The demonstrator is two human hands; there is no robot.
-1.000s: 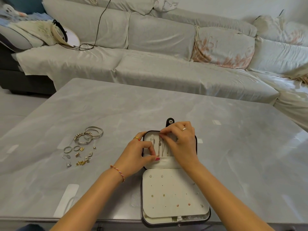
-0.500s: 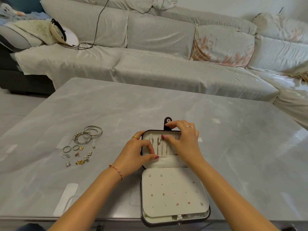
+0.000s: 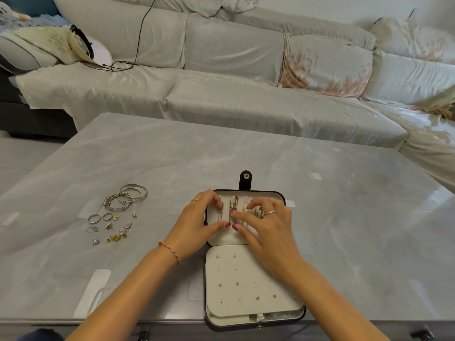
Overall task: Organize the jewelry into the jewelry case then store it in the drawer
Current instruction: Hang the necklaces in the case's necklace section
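Jewelry case open flat at near edge of counter, long axis running away from body; snap tab at far end. Necklaces hung in far half, chains lying along same near-far axis. Near half: panel with a few stud earrings pinned in.

Left hand at left rim of far half, fingers curled over edge, thumb on lining; steadying the case, apparently. Right hand over right part of far half, fingers bent down among the chains; whether pinching one, cannot tell.

Loose jewelry well left of case: bangles farthest, rings and small earrings nearer. Left hand the closer one to that pile; reach sideways to the left, likely next once chains settled.

Sofa beyond counter.
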